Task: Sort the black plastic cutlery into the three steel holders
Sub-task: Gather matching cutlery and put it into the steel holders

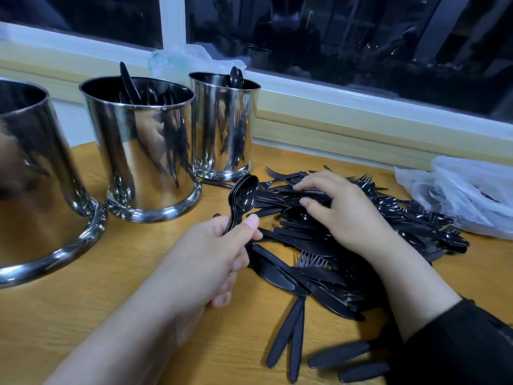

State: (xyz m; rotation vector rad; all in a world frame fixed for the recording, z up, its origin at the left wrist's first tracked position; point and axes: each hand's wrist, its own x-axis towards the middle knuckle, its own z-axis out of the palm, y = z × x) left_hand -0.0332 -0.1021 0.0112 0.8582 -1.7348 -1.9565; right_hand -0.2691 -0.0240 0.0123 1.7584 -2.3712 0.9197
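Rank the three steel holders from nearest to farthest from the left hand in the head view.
From the left hand, which holds a stack of spoons:
1. Middle holder, just up and left of the hand, knives inside.
2. Right holder, farther back by the window, a spoon showing.
3. Left holder, far left at the frame edge; close to the right holder's distance, so this order is uncertain.

Cutlery heap (347, 240) right of holders (138, 151)

Indoor light from above, fairly bright on the wooden table (83, 315); window (347, 37) is dark w/ reflections. Strong glare streaks on the steel holders (144, 151). Wide-angle bending at edges, esp. left. Slight softness overall; black sleeve (458, 345) at the bottom right is blurred.
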